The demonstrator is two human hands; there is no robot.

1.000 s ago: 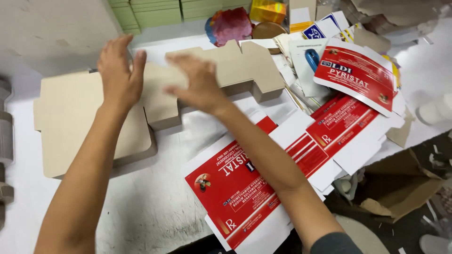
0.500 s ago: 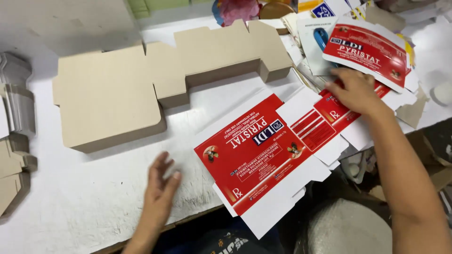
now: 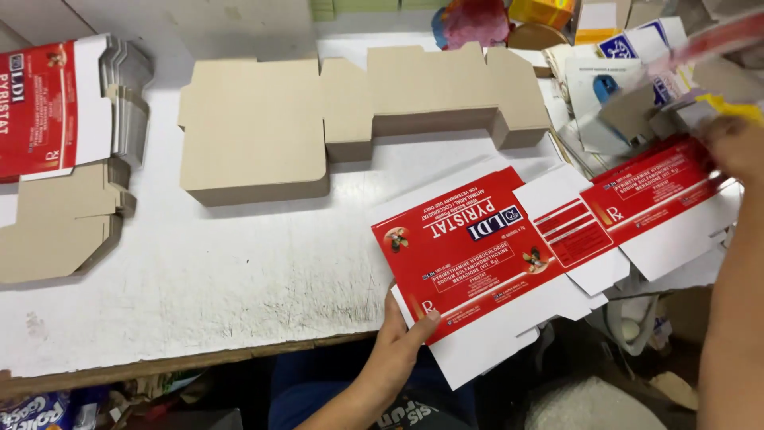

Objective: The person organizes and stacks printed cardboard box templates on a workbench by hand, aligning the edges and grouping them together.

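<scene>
A flat red and white carton blank (image 3: 493, 255) lies on the white table (image 3: 239, 279), overhanging its near edge. My left hand (image 3: 402, 330) grips the blank's near left corner, thumb on the red face. My right hand (image 3: 736, 147) is at the far right, blurred, lifting another red printed blank (image 3: 716, 40) off the pile there. A stack of plain brown blanks (image 3: 263, 131) lies face down further back on the table.
A second stack of red and brown blanks (image 3: 56, 159) sits at the left edge. Loose cartons, papers and colourful items (image 3: 589, 48) crowd the back right. A cardboard box and clutter lie below the table at the right.
My left hand has moved right from the bare table and taken hold of the red blank's corner. My right hand has risen from the pile with another red sheet. The view has shifted left.
</scene>
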